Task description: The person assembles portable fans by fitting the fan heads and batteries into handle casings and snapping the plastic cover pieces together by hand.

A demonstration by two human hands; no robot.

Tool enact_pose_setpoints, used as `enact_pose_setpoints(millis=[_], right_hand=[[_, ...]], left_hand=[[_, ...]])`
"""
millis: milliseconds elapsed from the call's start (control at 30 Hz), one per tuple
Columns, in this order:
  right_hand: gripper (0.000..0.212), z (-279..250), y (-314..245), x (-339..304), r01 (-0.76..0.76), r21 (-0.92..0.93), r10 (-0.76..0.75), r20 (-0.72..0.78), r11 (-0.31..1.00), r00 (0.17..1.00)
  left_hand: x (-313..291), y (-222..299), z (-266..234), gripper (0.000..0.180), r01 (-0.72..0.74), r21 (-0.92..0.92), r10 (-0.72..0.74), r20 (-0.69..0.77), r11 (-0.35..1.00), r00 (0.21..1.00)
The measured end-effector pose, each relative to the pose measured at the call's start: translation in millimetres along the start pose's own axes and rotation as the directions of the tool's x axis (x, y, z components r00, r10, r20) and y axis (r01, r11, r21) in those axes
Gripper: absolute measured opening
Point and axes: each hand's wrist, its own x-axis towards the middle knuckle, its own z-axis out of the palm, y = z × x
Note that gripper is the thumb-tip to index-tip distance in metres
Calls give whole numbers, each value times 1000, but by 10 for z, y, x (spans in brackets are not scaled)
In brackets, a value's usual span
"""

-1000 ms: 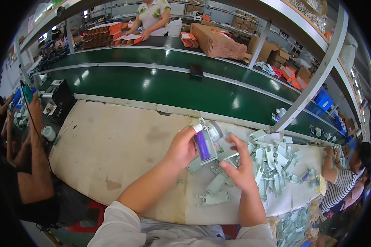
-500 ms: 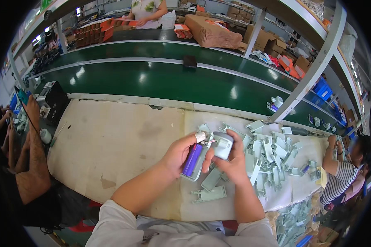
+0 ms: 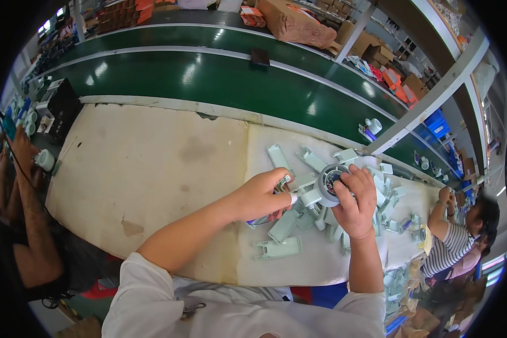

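Note:
My left hand [image 3: 267,196] is closed around a pale green handle with a purple cylinder [image 3: 253,222], mostly hidden beneath the palm. White tape wraps its thumb. From above, my right hand [image 3: 356,200] grips a round pale grey-green device head [image 3: 322,192], fingers over the rim. Dark circuit parts show in the head's open face. The head's neck meets the left thumb; whether it is joined to the handle I cannot tell. Under and beside both hands lie several pale green plastic shells [image 3: 284,226], with a single shell [image 3: 278,248] nearest me.
Beyond the table runs a green conveyor belt [image 3: 152,70], with a similar device [image 3: 372,128] on it. A slanted metal post [image 3: 428,93] rises at the right. A black box [image 3: 59,110] stands far left beside another person's arm [image 3: 36,197]. Someone in stripes [image 3: 453,239] sits at right.
The device head has turned so its open face with circuit parts shows. My right hand has moved right and over it. My left hand has rolled, covering most of the purple cylinder. The view has shifted.

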Motion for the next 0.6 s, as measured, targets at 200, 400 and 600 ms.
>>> enact_pose_setpoints(millis=[200,400,600], right_hand=[[48,-128,-79,35,22,-67,-17,81,998,997],[59,-398,-127,245,-416,400,210,464,817,860],[66,-343,25,408,-634,554,100,705,539,702]], left_hand=[[-26,-48,61,23,-65,144,75,-65,987,995],[-38,-71,87,27,-136,572,194,-42,809,980],[-62,-104,180,27,-125,707,174,3,696,985]])
